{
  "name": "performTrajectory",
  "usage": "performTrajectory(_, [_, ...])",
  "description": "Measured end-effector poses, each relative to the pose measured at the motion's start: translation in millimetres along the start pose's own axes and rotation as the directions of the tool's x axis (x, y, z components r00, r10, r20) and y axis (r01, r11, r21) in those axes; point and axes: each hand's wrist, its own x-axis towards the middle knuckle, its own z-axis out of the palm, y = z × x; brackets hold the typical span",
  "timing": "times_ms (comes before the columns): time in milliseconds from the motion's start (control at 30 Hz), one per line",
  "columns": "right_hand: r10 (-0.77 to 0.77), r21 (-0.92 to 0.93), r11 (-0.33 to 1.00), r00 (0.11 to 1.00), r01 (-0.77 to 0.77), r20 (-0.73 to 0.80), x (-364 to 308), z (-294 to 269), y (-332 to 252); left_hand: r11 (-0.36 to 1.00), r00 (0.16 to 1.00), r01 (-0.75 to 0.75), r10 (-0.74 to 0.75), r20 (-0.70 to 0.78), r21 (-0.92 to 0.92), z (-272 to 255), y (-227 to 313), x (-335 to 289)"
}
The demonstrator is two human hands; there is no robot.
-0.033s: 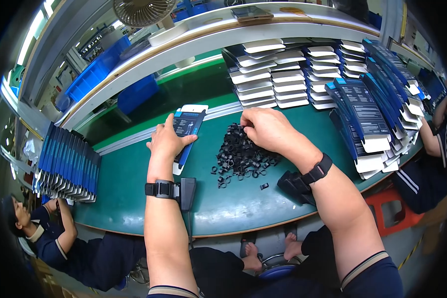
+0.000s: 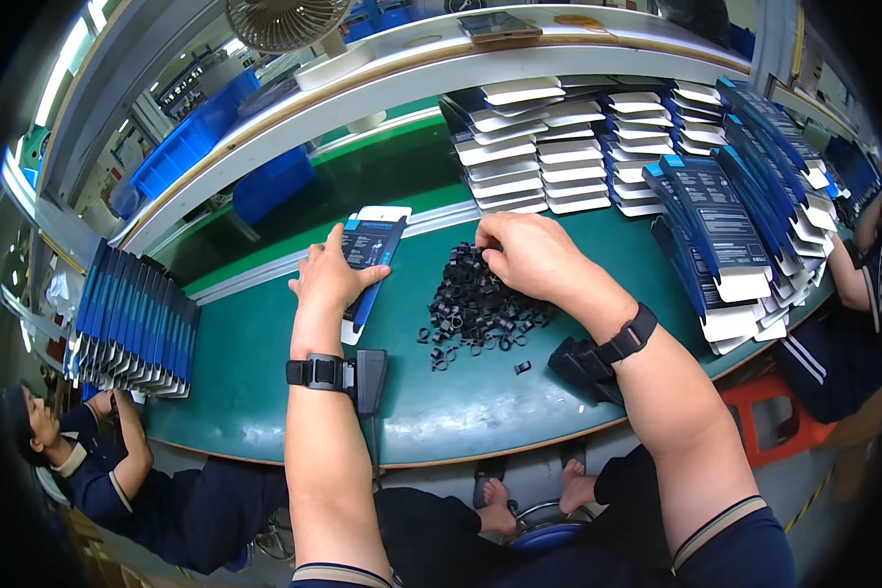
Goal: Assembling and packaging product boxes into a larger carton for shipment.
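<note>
My left hand (image 2: 329, 281) lies across a dark blue cardboard box (image 2: 370, 241) with an open white end flap, gripping it between the thumb at the right edge and the fingers at the left. Part of the box is hidden under the palm. At the upper right edge of a heap of small black ring-shaped clips (image 2: 468, 312) is my right hand (image 2: 527, 251), thumb and fingers bent together in a pinch. Whatever is between those fingertips is too small to make out. One loose black clip (image 2: 522, 368) lies apart from the heap.
A row of blue boxes (image 2: 132, 318) stands at left. Stacked boxes with white flaps (image 2: 500, 162) fill the back, and more boxes (image 2: 715, 225) lean at right. Black wrist-strapped devices (image 2: 370, 382) hang by both wrists. People sit at either side; a red stool (image 2: 745, 397) is right.
</note>
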Motion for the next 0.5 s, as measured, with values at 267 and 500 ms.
performTrajectory(267, [0.002, 0.088, 0.996, 0.997, 0.005, -0.079, 0.1, -10.9, -14.5, 0.994, 0.978, -0.111, 0.107, -0.177, -0.008, 3.9, -4.3, 1.9])
performTrajectory(500, [0.006, 0.222, 0.975, 0.99, 0.025, -0.138, 3.2, -11.4, -12.2, 0.802, 0.997, -0.073, 0.066, -0.034, -0.593, 0.7, -25.5, 26.8])
